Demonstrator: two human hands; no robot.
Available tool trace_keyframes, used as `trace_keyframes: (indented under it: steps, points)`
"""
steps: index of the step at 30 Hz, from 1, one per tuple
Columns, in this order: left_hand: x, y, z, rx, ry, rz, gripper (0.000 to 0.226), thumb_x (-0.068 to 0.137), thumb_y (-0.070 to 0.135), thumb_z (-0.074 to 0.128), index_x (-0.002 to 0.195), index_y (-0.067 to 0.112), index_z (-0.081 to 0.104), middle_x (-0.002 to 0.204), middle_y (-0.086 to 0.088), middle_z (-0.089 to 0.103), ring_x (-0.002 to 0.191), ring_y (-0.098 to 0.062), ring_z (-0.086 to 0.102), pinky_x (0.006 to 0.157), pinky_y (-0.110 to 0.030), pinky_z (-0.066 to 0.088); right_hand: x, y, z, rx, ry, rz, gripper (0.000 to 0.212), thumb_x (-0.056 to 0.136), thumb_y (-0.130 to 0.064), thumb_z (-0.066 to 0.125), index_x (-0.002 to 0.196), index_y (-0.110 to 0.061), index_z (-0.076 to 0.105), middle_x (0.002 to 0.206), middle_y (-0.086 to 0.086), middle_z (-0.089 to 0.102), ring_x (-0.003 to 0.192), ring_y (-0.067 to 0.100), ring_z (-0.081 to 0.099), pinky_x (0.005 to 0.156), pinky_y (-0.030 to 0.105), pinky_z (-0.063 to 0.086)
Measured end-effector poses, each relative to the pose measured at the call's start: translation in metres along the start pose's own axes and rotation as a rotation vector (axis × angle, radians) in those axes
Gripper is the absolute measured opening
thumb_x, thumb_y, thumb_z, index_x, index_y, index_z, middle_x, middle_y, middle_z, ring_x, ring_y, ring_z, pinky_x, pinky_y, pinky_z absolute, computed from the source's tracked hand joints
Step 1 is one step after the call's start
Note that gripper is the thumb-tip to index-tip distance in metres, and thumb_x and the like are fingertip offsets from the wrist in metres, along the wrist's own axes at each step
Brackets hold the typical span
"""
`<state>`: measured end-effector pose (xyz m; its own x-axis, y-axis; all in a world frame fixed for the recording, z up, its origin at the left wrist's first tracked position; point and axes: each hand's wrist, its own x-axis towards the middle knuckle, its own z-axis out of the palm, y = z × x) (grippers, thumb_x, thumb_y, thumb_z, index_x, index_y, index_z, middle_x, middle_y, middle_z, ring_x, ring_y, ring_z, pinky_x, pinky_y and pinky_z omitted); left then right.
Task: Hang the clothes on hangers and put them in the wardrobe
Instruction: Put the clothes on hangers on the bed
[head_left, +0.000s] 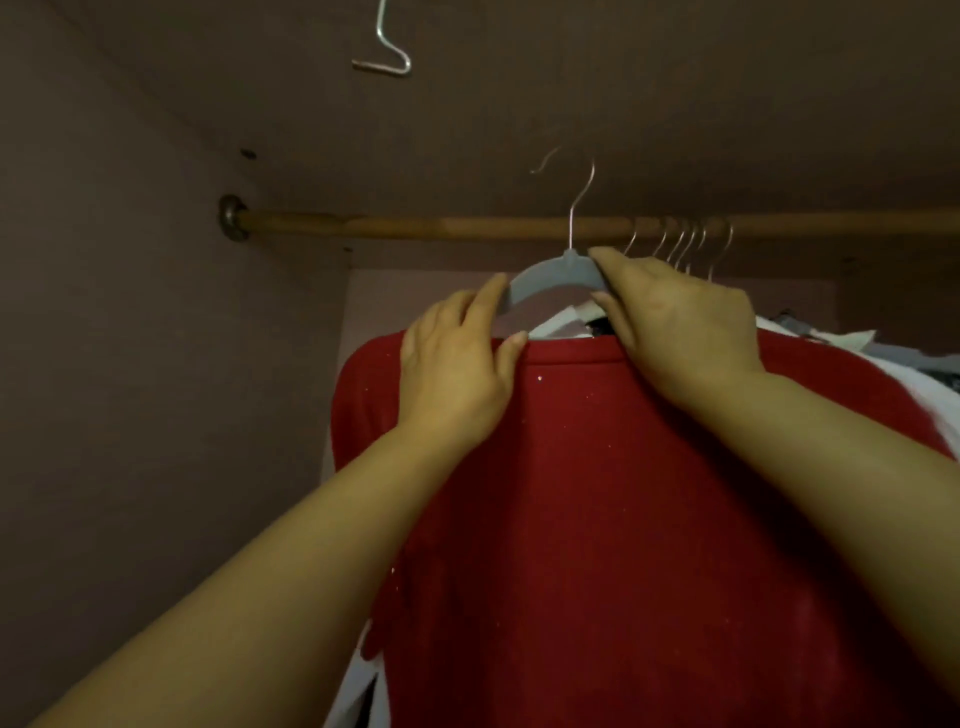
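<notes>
A red garment hangs on a grey hanger that I hold up inside the wardrobe. The hanger's metal hook rises in front of the wooden rail, its tip above the rail. My left hand grips the hanger's left shoulder and the garment's neckline, thumb on the red collar. My right hand pinches the grey hanger just right of its neck, fingers curled over it.
Several other hangers' hooks sit on the rail at the right, with white and grey clothes under them. A bare metal hook hangs at the top. The wardrobe's left wall is close by.
</notes>
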<state>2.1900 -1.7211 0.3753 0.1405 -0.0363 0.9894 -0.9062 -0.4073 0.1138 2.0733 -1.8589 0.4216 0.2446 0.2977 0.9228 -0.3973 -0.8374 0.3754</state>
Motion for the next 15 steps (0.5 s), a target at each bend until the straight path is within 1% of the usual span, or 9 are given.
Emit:
trace_keyframes:
  steps: [2, 4, 6, 8, 9, 11, 13, 15]
  points:
    - [-0.016, -0.007, -0.012, 0.052, 0.001, -0.010, 0.054, 0.093, 0.040, 0.048, 0.143, 0.026, 0.034, 0.130, -0.005, 0.054, 0.120, -0.024, 0.045, 0.105, -0.040, 0.028, -0.010, -0.018, -0.004, 0.077, -0.007, -0.037, 0.046, 0.098, -0.037, 0.038, 0.142, -0.024, 0.038, 0.120, 0.009, 0.060, 0.097, 0.034, 0.061, 0.066, 0.039, 0.044]
    - [-0.041, -0.018, -0.027, 0.058, -0.015, -0.054, 0.051, 0.093, 0.038, 0.049, 0.141, 0.026, 0.038, 0.121, -0.007, 0.058, 0.112, -0.026, 0.051, 0.095, -0.040, 0.034, -0.026, -0.040, -0.004, 0.167, -0.026, -0.077, 0.045, 0.097, -0.038, 0.040, 0.139, -0.024, 0.043, 0.116, 0.009, 0.063, 0.093, 0.035, 0.062, 0.063, 0.040, 0.047]
    - [-0.073, -0.031, -0.047, 0.053, -0.042, -0.097, 0.047, 0.093, 0.034, 0.052, 0.138, 0.025, 0.044, 0.111, -0.009, 0.060, 0.103, -0.026, 0.054, 0.084, -0.034, 0.039, -0.044, -0.067, -0.002, 0.245, -0.033, -0.132, 0.042, 0.094, -0.037, 0.045, 0.132, -0.022, 0.054, 0.102, 0.009, 0.068, 0.078, 0.034, 0.066, 0.053, 0.037, 0.046]
    - [-0.108, -0.043, -0.070, 0.089, -0.067, -0.143, 0.045, 0.092, 0.030, 0.054, 0.136, 0.025, 0.047, 0.103, -0.008, 0.060, 0.095, -0.024, 0.055, 0.075, -0.028, 0.038, -0.063, -0.095, 0.001, 0.331, -0.008, -0.179, 0.039, 0.092, -0.036, 0.045, 0.123, -0.019, 0.062, 0.084, 0.007, 0.069, 0.059, 0.030, 0.064, 0.042, 0.032, 0.043]
    - [-0.127, -0.047, -0.084, 0.128, -0.083, -0.166, 0.045, 0.091, 0.028, 0.056, 0.135, 0.026, 0.048, 0.098, -0.006, 0.059, 0.090, -0.023, 0.055, 0.071, -0.027, 0.038, -0.073, -0.110, 0.002, 0.381, 0.007, -0.196, 0.039, 0.091, -0.036, 0.044, 0.120, -0.020, 0.064, 0.077, 0.005, 0.067, 0.053, 0.027, 0.062, 0.039, 0.029, 0.041]
    - [-0.163, -0.052, -0.113, 0.208, -0.118, -0.206, 0.046, 0.090, 0.027, 0.058, 0.135, 0.027, 0.049, 0.091, -0.004, 0.057, 0.082, -0.022, 0.056, 0.068, -0.031, 0.044, -0.095, -0.140, 0.006, 0.480, 0.012, -0.210, 0.041, 0.090, -0.038, 0.041, 0.120, -0.023, 0.065, 0.070, 0.001, 0.065, 0.048, 0.024, 0.059, 0.036, 0.025, 0.037]
    - [-0.197, -0.051, -0.146, 0.289, -0.150, -0.248, 0.046, 0.089, 0.025, 0.062, 0.133, 0.026, 0.051, 0.084, -0.004, 0.057, 0.074, -0.024, 0.057, 0.061, -0.037, 0.049, -0.117, -0.174, 0.006, 0.603, -0.004, -0.212, 0.041, 0.090, -0.040, 0.040, 0.121, -0.026, 0.064, 0.066, -0.001, 0.063, 0.047, 0.022, 0.058, 0.036, 0.025, 0.037]
    - [-0.226, -0.047, -0.181, 0.380, -0.163, -0.277, 0.044, 0.086, 0.027, 0.061, 0.129, 0.022, 0.056, 0.079, -0.004, 0.058, 0.067, -0.023, 0.058, 0.054, -0.036, 0.049, -0.138, -0.208, -0.001, 0.727, -0.026, -0.224, 0.041, 0.090, -0.040, 0.042, 0.122, -0.026, 0.064, 0.062, -0.001, 0.060, 0.043, 0.019, 0.055, 0.035, 0.023, 0.036]
